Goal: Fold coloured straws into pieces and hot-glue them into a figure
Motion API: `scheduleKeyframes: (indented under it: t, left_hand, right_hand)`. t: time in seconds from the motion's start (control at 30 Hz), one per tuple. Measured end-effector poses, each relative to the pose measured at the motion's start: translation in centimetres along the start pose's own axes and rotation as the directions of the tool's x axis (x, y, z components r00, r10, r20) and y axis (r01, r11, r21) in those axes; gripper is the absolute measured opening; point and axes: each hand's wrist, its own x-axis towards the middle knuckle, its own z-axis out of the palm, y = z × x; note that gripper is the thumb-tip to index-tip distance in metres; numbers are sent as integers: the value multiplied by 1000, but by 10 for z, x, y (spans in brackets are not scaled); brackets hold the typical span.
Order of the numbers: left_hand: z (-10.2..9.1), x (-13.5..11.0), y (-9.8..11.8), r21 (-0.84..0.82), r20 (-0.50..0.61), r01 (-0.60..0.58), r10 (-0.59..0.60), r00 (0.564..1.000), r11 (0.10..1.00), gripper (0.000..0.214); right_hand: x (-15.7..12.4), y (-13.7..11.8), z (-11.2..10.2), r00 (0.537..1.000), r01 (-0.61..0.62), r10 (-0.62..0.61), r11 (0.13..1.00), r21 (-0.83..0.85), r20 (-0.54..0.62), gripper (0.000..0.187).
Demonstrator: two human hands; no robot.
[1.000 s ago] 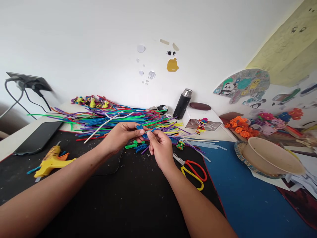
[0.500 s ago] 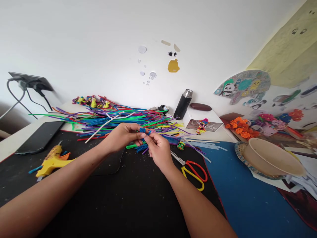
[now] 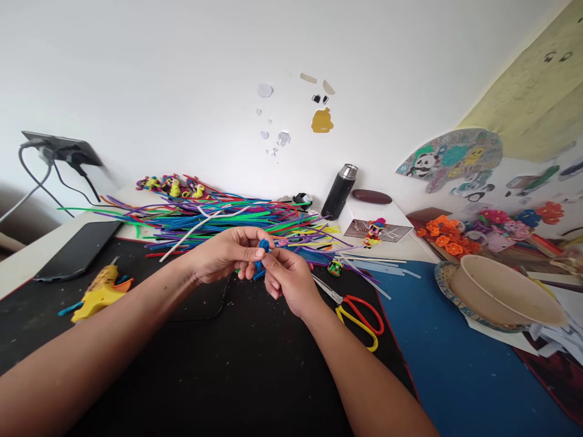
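Note:
Over the black mat (image 3: 228,364), my left hand (image 3: 223,254) and my right hand (image 3: 288,279) meet, both pinched on a small twisted blue pipe cleaner piece (image 3: 263,247). The fingertips of both hands press together around it, and most of the piece is hidden by them. Just behind the hands lies a big heap of coloured pipe cleaners (image 3: 218,215). Small green and blue bent pieces lie under the hands, mostly covered.
Red and yellow scissors (image 3: 359,311) lie right of my right hand. A yellow glue gun (image 3: 100,291) and a dark phone (image 3: 77,249) sit at the left. A black flask (image 3: 339,191), a white box (image 3: 373,218), a bowl (image 3: 505,291) and paper flowers (image 3: 444,233) stand to the right.
My hands have drawn closer together and a little lower. The blue piece looks more bunched between the fingertips. The view shifted slightly.

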Motion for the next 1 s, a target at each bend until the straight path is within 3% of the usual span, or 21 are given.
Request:
scheduleKeyframes:
  t: [0.27, 0.43, 0.57, 1.0]
  left_hand:
    - [6, 7, -8, 47, -155, -107, 113, 981, 993, 47]
    - [8, 10, -11, 15, -225, -172, 171, 959, 985, 52]
    - [10, 10, -14, 60, -237, -179, 188, 953, 982, 53]
    - [10, 6, -7, 173, -176, -158, 188, 966, 972, 43]
  right_hand:
    - [7, 8, -8, 983, 57, -73, 994, -98, -170, 51]
    - [5, 5, -8, 983, 88, -107, 988, -130, -148, 53]
    - [3, 4, -3, 991, 86, -101, 985, -151, -92, 50]
    - [6, 6, -8, 980, 105, -117, 991, -80, -159, 46]
